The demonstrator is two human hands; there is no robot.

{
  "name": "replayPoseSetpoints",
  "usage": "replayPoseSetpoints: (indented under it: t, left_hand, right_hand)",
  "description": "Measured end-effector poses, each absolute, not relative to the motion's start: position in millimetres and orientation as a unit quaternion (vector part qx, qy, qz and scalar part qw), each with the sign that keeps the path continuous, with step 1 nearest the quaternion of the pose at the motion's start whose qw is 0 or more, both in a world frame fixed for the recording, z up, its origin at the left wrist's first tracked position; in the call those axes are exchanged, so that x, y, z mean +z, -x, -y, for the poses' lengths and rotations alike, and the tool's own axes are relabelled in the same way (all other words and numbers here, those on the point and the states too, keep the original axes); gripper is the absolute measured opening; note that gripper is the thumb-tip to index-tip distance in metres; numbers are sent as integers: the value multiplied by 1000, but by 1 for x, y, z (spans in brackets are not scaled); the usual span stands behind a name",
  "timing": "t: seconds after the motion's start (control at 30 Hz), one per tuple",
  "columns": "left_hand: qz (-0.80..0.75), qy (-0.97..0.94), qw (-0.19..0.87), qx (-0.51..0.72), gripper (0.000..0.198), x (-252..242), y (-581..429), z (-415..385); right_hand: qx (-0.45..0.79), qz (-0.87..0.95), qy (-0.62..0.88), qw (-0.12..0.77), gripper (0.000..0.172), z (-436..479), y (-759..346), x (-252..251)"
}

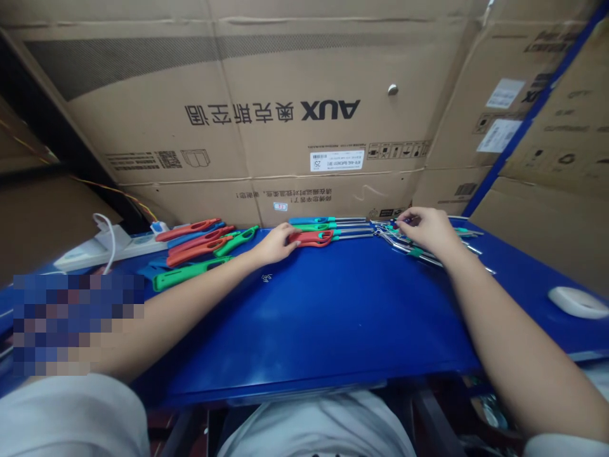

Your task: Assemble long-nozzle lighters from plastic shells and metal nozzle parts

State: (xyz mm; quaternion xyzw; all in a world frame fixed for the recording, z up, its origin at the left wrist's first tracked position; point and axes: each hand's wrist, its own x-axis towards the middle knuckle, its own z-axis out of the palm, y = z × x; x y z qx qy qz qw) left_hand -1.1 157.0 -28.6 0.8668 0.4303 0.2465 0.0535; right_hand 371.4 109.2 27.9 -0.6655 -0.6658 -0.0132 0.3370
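My left hand (278,244) is closed around the rear end of a red long-necked lighter (314,238), the nearest of a few lying side by side. Behind it lie a green lighter (309,227) and a blue lighter (304,220), their metal necks pointing right. Over a loose pile of thin metal tubes (428,255) with green parts is my right hand (431,230). Its thumb and fingers are pinched together; whatever is between them is too small to make out.
Several red, blue and green lighter handles (190,273) lie at the left on the blue table (304,317). Behind them is a white power strip (90,254). A white computer mouse (578,302) sits at the right. Cardboard (266,63) walls in the back.
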Motion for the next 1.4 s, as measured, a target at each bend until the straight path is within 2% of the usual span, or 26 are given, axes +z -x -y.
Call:
replayPoseSetpoints:
  t: [0.17,0.33,0.7,0.97,1.17,1.3,1.4]
  left_hand:
    - [-435,-866,54,240,33,-23,0,-153]
    - [-442,-861,56,245,32,-19,0,-152]
    - [-465,-842,75,264,28,-20,4,-153]
    - [-472,-843,61,252,31,-12,8,-145]
    - [-518,-824,10,228,34,23,43,-131]
    - [-594,-788,-51,151,26,42,94,-122]
    - [-689,-715,-116,28,44,50,130,-112]
  right_hand:
    - [69,677,681,270,5,-113,-374,21]
    - [195,658,697,210,16,-117,-373,12]
    - [238,651,706,146,32,-120,-370,3]
    - [219,652,714,131,42,-126,-381,-4]
    - [145,648,733,147,38,-125,-380,-5]
    - [15,655,725,213,29,-124,-374,0]
    - [-12,646,717,264,19,-121,-366,2]
